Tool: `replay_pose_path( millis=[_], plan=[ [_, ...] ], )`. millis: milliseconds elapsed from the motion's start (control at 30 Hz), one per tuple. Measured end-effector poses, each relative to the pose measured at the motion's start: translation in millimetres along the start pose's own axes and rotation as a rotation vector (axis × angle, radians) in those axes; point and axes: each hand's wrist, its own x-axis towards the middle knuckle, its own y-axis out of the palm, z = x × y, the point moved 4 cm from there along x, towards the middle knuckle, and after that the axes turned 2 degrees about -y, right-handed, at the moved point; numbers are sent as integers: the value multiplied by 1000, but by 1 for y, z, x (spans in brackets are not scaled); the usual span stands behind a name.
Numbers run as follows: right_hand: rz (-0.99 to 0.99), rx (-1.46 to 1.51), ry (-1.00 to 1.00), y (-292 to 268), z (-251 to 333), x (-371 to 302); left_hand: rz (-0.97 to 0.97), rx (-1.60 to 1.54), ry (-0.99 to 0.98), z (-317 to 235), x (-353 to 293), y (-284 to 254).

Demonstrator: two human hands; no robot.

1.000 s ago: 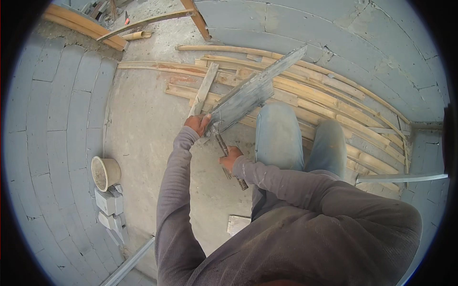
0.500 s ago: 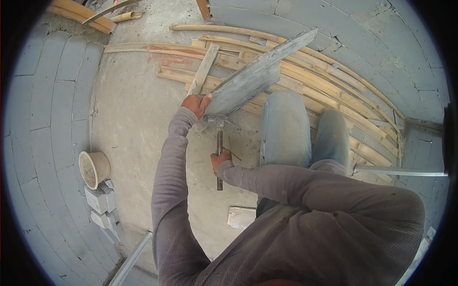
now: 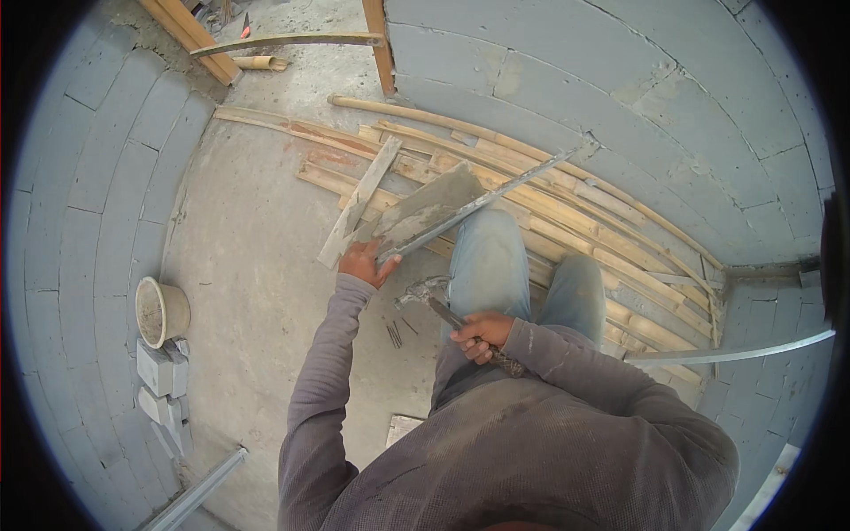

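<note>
Here, left hand [image 3: 367, 263]: grasping the near end of the grey board, fingers spread over its broad face and the thumb at the end of its narrow edge strip.
Right hand [image 3: 482, 336]: clenched round the handle of the claw hammer, close in front of the body.
Claw hammer [image 3: 449, 313]: slanted above the lap, its metal head toward the left hand but apart from the board, the butt of the handle showing past the fist.
Grey board [image 3: 429, 211]: ahead of the knees, slanting away to the right over the bamboo strips; whether its far end touches them, I cannot tell.
Pale batten [image 3: 365, 199]: just left of the board, crossing the ends of some strips.
Bamboo strips [image 3: 567, 232]: laid in a long spread along the block wall [image 3: 549, 62].
Nails [image 3: 394, 335]: a few thin dark ones on the concrete floor [image 3: 252, 265], below the hammer head.
Bucket [image 3: 166, 313]: by the left wall, beside white blocks [image 3: 155, 368].
Knees [image 3: 492, 252]: in faded blue trousers, right of the board.
</note>
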Motion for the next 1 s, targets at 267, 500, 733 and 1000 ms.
replay_pose_path(
  millis=[267, 500, 733, 1000],
  plan=[
    [18, -152, -193, -10, 5, -44, -883, -856, -1144, -50, -100, 31],
    [140, -74, -354, -16, 6, -69, -490, -1755, -1874, -101, -39, 54],
    [81, -315, -720, -4, 23, -140, -357, -2195, -1241, -27, 36, 129],
    [-273, -168, -1010, -88, -28, -231, -509, -2187, -1311, -22, 38, 91]
  ],
)
